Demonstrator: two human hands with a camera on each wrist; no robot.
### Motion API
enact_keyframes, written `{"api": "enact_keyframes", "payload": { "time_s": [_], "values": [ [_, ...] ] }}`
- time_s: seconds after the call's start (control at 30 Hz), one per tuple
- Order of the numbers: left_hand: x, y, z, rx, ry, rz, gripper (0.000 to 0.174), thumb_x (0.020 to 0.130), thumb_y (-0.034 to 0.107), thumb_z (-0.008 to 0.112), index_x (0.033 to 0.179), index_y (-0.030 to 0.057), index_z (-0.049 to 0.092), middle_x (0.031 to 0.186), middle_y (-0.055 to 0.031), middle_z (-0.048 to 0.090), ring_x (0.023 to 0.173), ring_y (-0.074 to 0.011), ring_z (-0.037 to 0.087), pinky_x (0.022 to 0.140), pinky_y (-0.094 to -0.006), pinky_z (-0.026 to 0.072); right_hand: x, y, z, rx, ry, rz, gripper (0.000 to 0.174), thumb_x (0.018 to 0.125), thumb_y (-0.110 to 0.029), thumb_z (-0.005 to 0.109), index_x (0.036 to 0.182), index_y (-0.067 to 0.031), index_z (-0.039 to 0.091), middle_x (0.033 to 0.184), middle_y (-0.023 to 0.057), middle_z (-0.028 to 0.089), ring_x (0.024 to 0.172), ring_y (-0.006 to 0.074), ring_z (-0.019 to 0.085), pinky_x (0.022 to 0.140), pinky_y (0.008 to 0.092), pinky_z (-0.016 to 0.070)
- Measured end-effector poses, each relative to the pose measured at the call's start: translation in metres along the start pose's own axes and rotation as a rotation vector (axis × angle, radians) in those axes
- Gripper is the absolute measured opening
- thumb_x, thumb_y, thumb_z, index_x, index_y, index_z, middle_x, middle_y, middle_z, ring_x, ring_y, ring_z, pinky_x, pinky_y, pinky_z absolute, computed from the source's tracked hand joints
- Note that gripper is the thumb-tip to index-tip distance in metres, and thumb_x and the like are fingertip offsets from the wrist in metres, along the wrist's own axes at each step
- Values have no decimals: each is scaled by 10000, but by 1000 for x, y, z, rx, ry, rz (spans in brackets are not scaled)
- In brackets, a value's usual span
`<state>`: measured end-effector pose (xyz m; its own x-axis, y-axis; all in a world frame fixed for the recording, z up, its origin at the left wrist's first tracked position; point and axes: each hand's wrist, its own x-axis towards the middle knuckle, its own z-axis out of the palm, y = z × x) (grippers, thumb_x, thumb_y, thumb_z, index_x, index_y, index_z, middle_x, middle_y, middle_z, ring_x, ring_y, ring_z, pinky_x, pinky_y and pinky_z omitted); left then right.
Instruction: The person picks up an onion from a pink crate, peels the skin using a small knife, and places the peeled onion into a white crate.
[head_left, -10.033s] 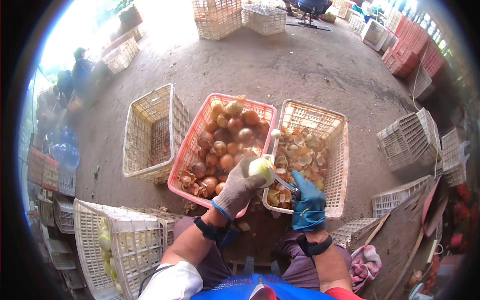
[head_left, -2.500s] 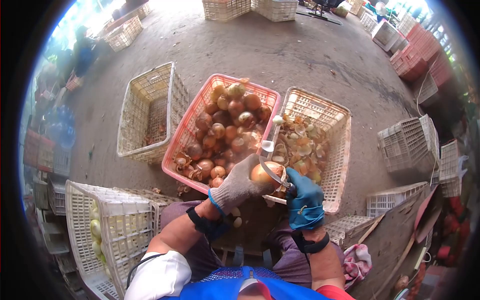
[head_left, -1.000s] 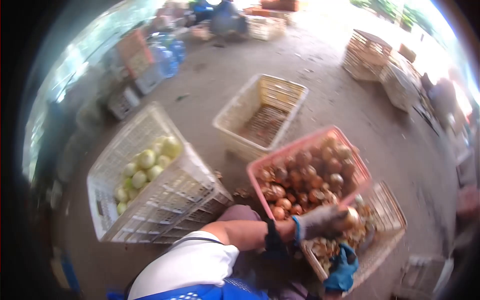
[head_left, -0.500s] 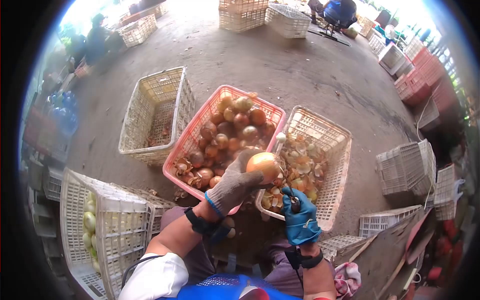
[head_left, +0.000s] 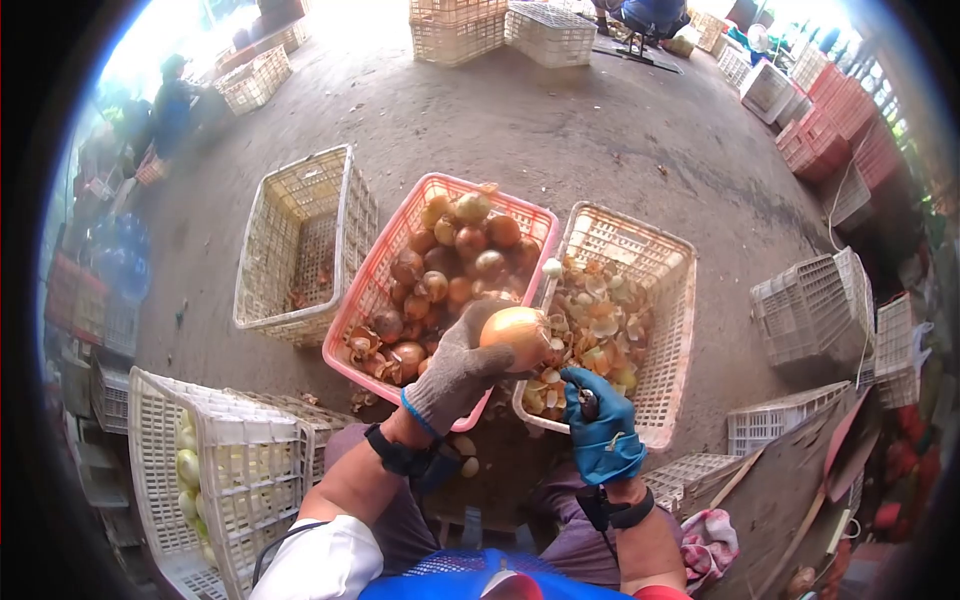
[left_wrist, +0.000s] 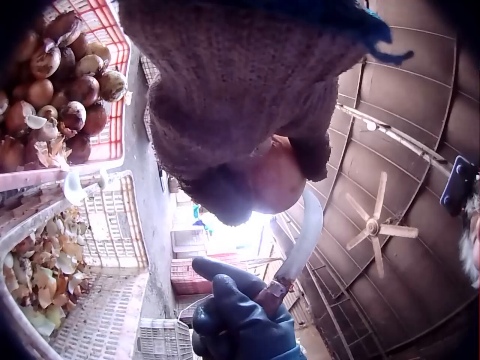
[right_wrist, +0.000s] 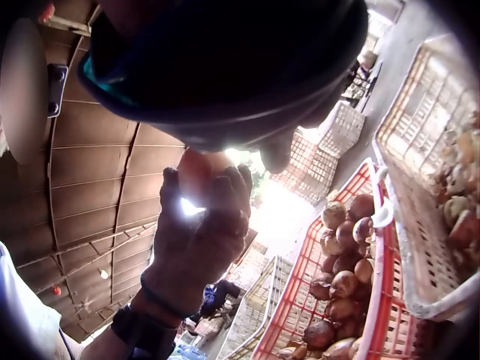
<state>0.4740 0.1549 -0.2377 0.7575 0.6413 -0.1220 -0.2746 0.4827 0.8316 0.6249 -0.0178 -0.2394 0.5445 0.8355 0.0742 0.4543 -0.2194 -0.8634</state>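
My left hand (head_left: 465,360), in a grey-brown knit glove, holds a brown-skinned onion (head_left: 517,337) over the near side of a pink crate (head_left: 345,318) heaped with unpeeled onions (head_left: 470,242). Its fingers and thumb curl round the onion. To the right, my blue-gloved right hand (head_left: 603,425) grips a knife (left_wrist: 304,234) by its handle. In the left wrist view the curved blade rises from the fist, its tip overlapping the onion's edge. Beneath the hands' right side stands a whitish crate (head_left: 675,320) with a pile of onion skins (head_left: 600,315).
A whitish crate (head_left: 350,235) stands left of the pink one. Nearer, a white crate (head_left: 265,460) tilts on its side with peeled onions (head_left: 188,470) in it. More crates (head_left: 812,300) line the right, beside boards (head_left: 780,490) and a pink cloth (head_left: 710,540).
Ten seconds ago the left hand held a pale peeled onion; now it holds a brown-skinned one. The head view swung left one second ago and has returned. The knife has dropped from the onion's top.
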Motion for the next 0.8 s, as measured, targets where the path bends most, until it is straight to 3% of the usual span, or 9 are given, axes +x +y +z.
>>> {"api": "enact_keyframes", "payload": {
  "time_s": [0.17,0.27,0.37,0.47,0.5,0.6,0.63,0.8],
  "values": [
    [2,-7,-6,33,0,39,876,763,430,919,1413,29,490,1275,-118,614,1126,-231,666,953,-402,616,0,3,-2,-42,-10,-74,289,1067,-230,550,1173,-9,702,1071,233,731,993,402,726,866,419,566],
    [0,-9,-7,65,15,48,801,772,341,911,1391,21,517,1257,-117,632,1128,-214,661,980,-366,587,-1,-3,-4,82,-100,31,280,1071,-226,544,1154,-9,701,1023,228,726,964,400,726,839,412,562],
    [-2,4,-4,409,67,169,698,774,232,872,1356,17,553,1240,-116,652,1122,-198,659,999,-350,555,-3,0,-1,91,-102,-39,274,1074,-212,528,1145,-10,698,969,223,713,929,395,726,808,407,556],
    [-8,19,9,491,95,213,644,754,173,838,1324,18,582,1230,-112,667,1121,-186,657,1021,-337,525,-3,7,1,21,-28,-107,249,1061,-184,533,1128,-12,699,957,227,711,911,412,716,804,424,558],
    [-6,17,3,509,73,213,709,744,261,866,1339,26,561,1225,-102,658,1112,-202,663,966,-367,576,-2,7,0,-18,-18,-129,247,1056,-182,530,1135,-17,696,968,228,711,915,418,710,805,435,558],
    [-8,6,0,15,18,-40,763,743,370,871,1342,32,540,1208,-96,648,1097,-225,673,877,-408,631,0,4,-5,-132,16,-195,242,1041,-181,524,1152,-38,684,983,230,704,914,434,691,793,471,550],
    [-12,4,6,-80,22,-89,798,748,456,861,1345,48,521,1194,-100,639,1073,-240,684,798,-437,660,0,2,-7,-165,29,-214,239,1035,-186,525,1157,-47,676,974,229,698,905,440,682,781,485,544],
    [-13,6,0,300,17,39,774,780,503,816,1350,71,521,1231,-101,628,1098,-246,678,858,-415,643,4,3,-12,-287,61,-264,229,1031,-226,517,1153,-75,640,880,212,650,836,440,647,708,514,510]
  ]
}}
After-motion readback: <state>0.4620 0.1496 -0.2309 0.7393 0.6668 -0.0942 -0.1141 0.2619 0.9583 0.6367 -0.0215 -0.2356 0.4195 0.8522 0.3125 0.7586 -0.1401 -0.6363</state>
